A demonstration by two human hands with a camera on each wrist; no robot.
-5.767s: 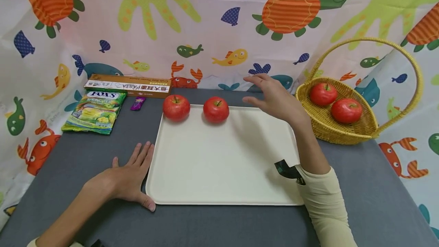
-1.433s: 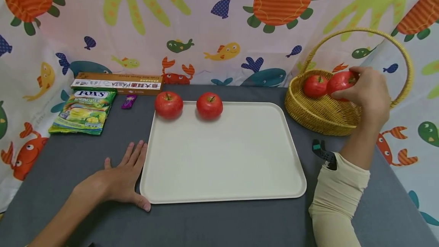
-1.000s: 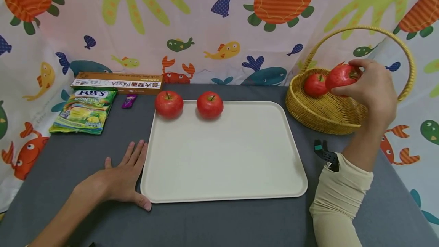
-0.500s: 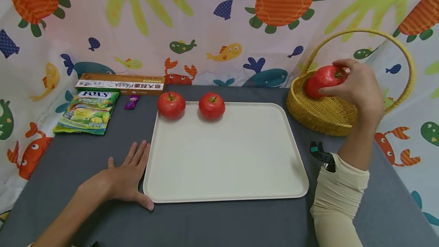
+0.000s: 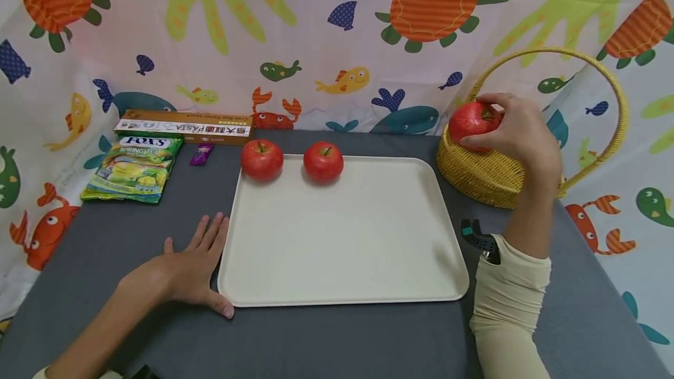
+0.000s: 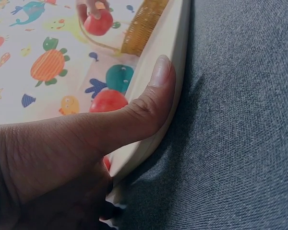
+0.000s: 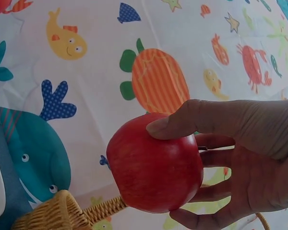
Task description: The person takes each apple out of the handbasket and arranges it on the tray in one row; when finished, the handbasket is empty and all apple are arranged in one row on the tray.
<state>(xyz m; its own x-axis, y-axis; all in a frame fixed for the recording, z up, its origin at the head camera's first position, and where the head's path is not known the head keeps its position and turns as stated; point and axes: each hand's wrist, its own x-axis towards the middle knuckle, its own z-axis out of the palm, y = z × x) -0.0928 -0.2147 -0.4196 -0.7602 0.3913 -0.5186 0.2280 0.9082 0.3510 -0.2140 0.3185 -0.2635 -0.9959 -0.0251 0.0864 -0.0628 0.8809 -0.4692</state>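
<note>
My right hand (image 5: 526, 133) grips a red apple (image 5: 471, 124) above the left rim of the yellow wicker basket (image 5: 474, 180). In the right wrist view the thumb lies on one side of the apple (image 7: 156, 165), with the fingers round the other. The basket's other apple is hidden behind the held one. Two more red apples, one at the back left corner (image 5: 261, 160) and one beside it (image 5: 323, 162), sit along the far edge of the cream tray (image 5: 342, 238). With fingers spread, my left hand (image 5: 192, 274) rests at the tray's left edge, thumb by the near corner.
A brown pasta box (image 5: 184, 126), a green candy bag (image 5: 134, 168) and a small purple wrapped sweet (image 5: 201, 154) lie at the back left of the grey table (image 5: 337, 344). A sea-animal curtain (image 5: 316, 10) closes off the back. The basket's tall handle (image 5: 621, 110) arches right of my hand.
My right hand first hovered bare over the tray, then took an apple in the basket. It has lifted it and carried it left, over the rim. My left hand stays put.
</note>
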